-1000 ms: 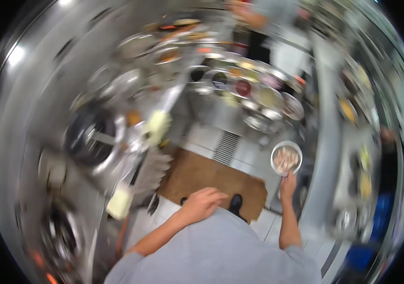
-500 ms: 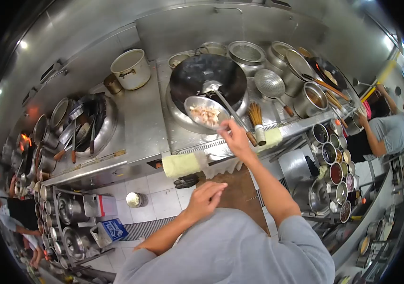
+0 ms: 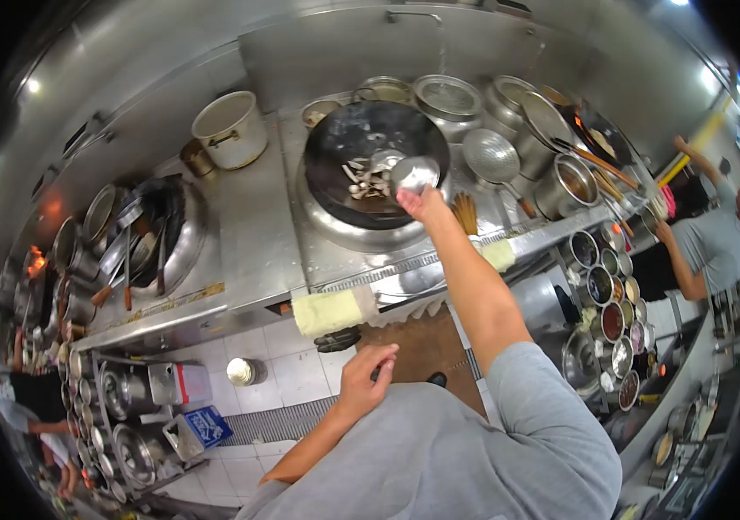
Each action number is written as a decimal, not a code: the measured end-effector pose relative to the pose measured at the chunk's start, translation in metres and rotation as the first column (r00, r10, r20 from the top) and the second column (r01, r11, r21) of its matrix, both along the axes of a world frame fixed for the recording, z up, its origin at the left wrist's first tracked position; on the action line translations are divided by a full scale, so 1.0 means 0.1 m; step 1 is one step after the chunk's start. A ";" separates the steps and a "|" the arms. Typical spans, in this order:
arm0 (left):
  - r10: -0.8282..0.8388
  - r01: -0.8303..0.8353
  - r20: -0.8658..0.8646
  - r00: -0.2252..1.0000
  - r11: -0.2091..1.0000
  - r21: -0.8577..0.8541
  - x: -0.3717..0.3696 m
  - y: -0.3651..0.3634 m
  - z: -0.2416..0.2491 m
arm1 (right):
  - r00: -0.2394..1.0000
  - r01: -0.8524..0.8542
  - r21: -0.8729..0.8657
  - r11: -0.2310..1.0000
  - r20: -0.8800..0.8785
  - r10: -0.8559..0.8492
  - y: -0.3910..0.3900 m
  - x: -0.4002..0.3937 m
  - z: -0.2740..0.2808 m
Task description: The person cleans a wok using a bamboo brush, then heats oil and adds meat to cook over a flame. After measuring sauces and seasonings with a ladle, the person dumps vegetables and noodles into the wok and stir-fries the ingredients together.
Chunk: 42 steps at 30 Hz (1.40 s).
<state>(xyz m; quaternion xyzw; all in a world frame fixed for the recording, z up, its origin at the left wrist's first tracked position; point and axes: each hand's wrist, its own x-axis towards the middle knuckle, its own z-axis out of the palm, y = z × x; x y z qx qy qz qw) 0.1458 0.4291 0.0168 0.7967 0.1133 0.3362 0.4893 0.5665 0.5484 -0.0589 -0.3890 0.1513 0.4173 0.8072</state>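
My right hand (image 3: 423, 204) grips a small steel bowl (image 3: 413, 173), tipped over the black wok (image 3: 374, 160). Pale pieces of food (image 3: 368, 180) lie in the wok beside a ladle whose scoop rests inside. My left hand (image 3: 366, 380) hangs loosely curled near my waist, holding nothing, above the tiled floor. My arm stretches over the steel counter edge (image 3: 361, 269).
A white pot (image 3: 231, 128) stands left of the wok. A second wok with utensils (image 3: 149, 234) is further left. Steel pots, a strainer (image 3: 491, 156) and seasoning bowls (image 3: 608, 299) crowd the right. A person in grey (image 3: 708, 243) works at far right. Shelves of pans (image 3: 127, 407) sit lower left.
My right hand moved the bowl forward over the wok and tipped it; the food pieces now lie in the wok. One second ago I was turned toward the seasoning station.
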 end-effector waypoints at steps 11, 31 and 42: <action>-0.550 0.552 -0.057 0.833 0.833 0.032 0.64 -0.41 -0.08 | 0.519 0.536 -0.472 0.700 0.838 0.168 -2.82 -0.38 0.42; -0.913 0.929 -0.168 0.371 0.365 0.069 0.96 -3.32 -0.03 | -0.038 0.336 -0.428 -0.839 0.884 -0.466 -10.96 -5.34 -0.49; -0.935 0.970 -0.274 0.225 0.189 0.151 0.95 -4.16 0.03 | -0.382 0.129 -0.625 -0.770 0.685 -0.621 -11.91 -6.97 -0.08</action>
